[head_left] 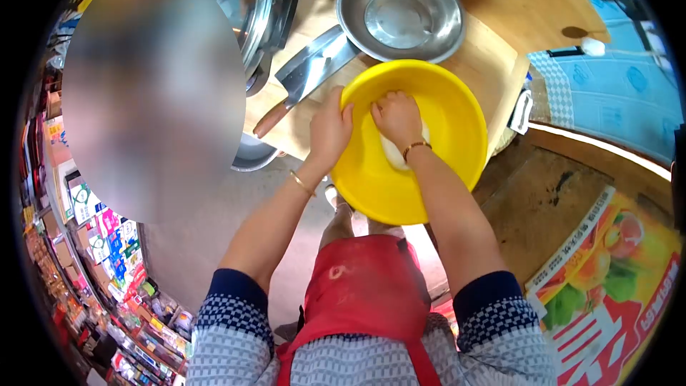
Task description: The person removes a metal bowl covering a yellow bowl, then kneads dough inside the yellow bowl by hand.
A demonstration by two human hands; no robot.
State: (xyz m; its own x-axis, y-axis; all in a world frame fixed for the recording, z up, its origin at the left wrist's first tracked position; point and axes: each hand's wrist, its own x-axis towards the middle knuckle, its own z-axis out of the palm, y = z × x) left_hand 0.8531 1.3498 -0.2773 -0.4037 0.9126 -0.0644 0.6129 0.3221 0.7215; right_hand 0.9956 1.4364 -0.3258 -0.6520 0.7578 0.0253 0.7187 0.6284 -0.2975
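A large yellow basin [457,143] stands at the table's near edge, in the middle of the view. My left hand [331,127] grips its left rim, thumb on the inside. Inside the basin, my right hand [398,116] presses with curled fingers on a pale, smooth lump that looks like dough [395,155]. My wrist and forearm hide part of the lump. Left of the basin lies a cleaver [314,64], its wooden handle pointing toward me. Behind the basin sits a metal bowl [400,11].
A pot with a glass lid [250,14] is at the upper left, partly behind a blurred patch. A grey pan [251,152] shows below the table edge. Packed shelves [107,264] line the left; a printed box [607,293] is at the lower right.
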